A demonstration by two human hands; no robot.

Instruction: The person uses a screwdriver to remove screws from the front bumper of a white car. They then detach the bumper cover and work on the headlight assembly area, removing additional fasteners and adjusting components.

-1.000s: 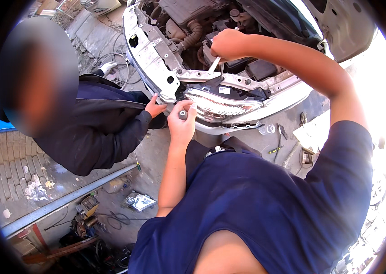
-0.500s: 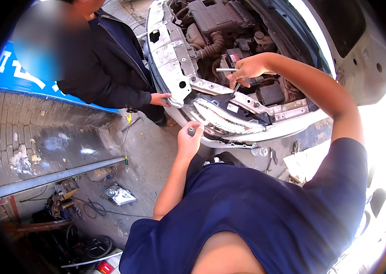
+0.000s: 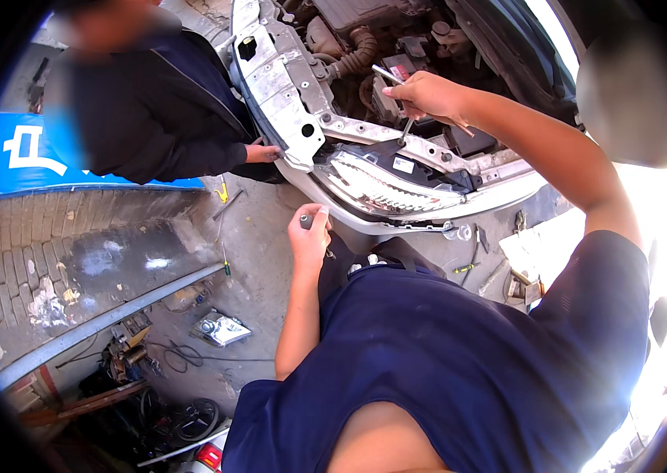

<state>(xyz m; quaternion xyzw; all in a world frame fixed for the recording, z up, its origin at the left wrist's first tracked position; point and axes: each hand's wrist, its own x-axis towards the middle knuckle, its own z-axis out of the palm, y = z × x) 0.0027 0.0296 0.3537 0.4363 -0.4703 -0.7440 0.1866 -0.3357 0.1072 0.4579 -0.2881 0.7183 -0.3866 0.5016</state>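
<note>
My right hand (image 3: 426, 96) grips the crossbar of a T-handle wrench (image 3: 386, 75). Its shaft points down to the mounting at the top edge of the headlight (image 3: 381, 185) in the front corner of a white car. My left hand (image 3: 310, 229) is closed in front of the bumper (image 3: 349, 219), apart from the car. From its curled fingers shows the round, dark grey end of a small cylindrical piece (image 3: 306, 222); the rest of it is hidden. Left of the headlight, another person's hand (image 3: 262, 152) touches the end of the white front panel (image 3: 294, 142).
A person in a dark jacket (image 3: 144, 110) stands at the left. Under the raised hood lies the engine bay (image 3: 349, 47). A removed headlight (image 3: 221, 327) and a cable (image 3: 184, 355) lie on the ground, with hand tools (image 3: 467, 267) beneath the bumper. A metal rail (image 3: 113, 323) edges the lower left.
The T-handle's crossbar has turned, tilting from nearly level to slanted. My left hand has shifted slightly left, still closed. The whole view has moved a little.
</note>
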